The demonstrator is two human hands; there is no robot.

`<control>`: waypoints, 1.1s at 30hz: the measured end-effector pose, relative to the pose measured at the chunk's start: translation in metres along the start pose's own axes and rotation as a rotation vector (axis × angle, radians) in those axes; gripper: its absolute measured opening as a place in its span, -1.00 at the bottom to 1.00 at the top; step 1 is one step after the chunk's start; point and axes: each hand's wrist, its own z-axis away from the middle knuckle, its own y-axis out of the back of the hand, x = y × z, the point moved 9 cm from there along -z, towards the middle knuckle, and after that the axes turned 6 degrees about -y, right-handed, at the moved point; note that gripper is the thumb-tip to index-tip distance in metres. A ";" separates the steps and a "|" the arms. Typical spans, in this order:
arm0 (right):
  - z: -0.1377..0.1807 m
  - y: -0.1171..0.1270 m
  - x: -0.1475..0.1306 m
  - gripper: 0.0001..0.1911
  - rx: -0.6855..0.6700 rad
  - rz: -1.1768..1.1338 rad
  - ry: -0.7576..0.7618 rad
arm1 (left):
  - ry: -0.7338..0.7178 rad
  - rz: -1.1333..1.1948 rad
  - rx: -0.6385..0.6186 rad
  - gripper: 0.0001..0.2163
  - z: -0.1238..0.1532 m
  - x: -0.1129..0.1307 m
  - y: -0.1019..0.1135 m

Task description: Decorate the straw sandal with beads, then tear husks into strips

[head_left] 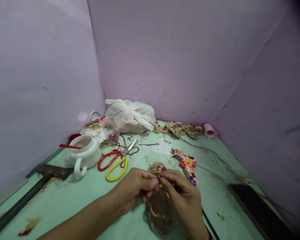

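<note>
A small woven straw slipper lies lengthwise on the table in front of me, with red and pale beads near its far end. Over its upper part, my left hand has thumb and fingers pinched together; whatever is between them is too small to make out. My right hand meets it from the other side, its thumb and forefinger closed on a small dark red bead. The fingertips of both hands almost touch and hide part of the slipper. Scissors with one red and one yellow handle lie beyond my left hand.
At left are a white pot with a red stick and a dark-handled hammer-like tool. Behind sit a tied plastic bag, straw pieces with beads and a pink spool. Patterned fabric and a phone-like dark slab lie right.
</note>
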 end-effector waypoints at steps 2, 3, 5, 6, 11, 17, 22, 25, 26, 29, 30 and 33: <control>-0.001 -0.003 0.020 -0.97 -0.003 -0.187 -0.234 | -0.096 -0.348 -0.001 -0.82 0.002 0.021 0.016; 0.000 -0.006 0.030 -0.92 -0.006 -0.310 -0.349 | -0.158 -0.589 0.031 -0.84 0.004 0.033 0.027; 0.004 -0.013 0.043 -0.83 -0.007 -0.558 -0.525 | -0.280 -1.118 0.212 -0.86 0.008 0.058 0.055; 0.005 -0.015 0.047 -0.80 -0.007 -0.654 -0.576 | -0.234 -1.338 0.329 -0.85 0.010 0.062 0.071; 0.005 -0.019 0.052 -0.75 -0.011 -0.835 -0.684 | -0.032 -1.712 0.426 -0.64 0.003 0.044 0.108; 0.005 -0.019 0.057 -0.75 0.001 -0.896 -0.705 | 0.004 -1.719 0.451 -0.63 -0.002 0.046 0.109; 0.005 -0.021 0.061 -0.77 -0.024 -0.906 -0.742 | 0.056 -1.607 0.588 -0.57 0.009 0.061 0.119; 0.004 -0.020 0.061 -0.79 -0.030 -0.925 -0.750 | -0.056 -1.435 0.580 -0.51 0.009 0.068 0.123; 0.003 -0.020 0.061 -0.79 -0.029 -0.928 -0.751 | -0.111 -1.346 0.537 -0.53 0.008 0.068 0.121; 0.001 -0.017 0.061 -0.79 0.002 -0.933 -0.744 | -0.203 -1.101 0.356 -0.60 0.004 0.059 0.108; 0.000 -0.015 0.061 -0.78 0.017 -0.936 -0.742 | -0.226 -1.070 0.315 -0.60 0.005 0.056 0.101; 0.000 -0.014 0.062 -0.75 0.033 -0.950 -0.754 | -0.383 -1.133 0.275 -0.65 0.013 0.054 0.078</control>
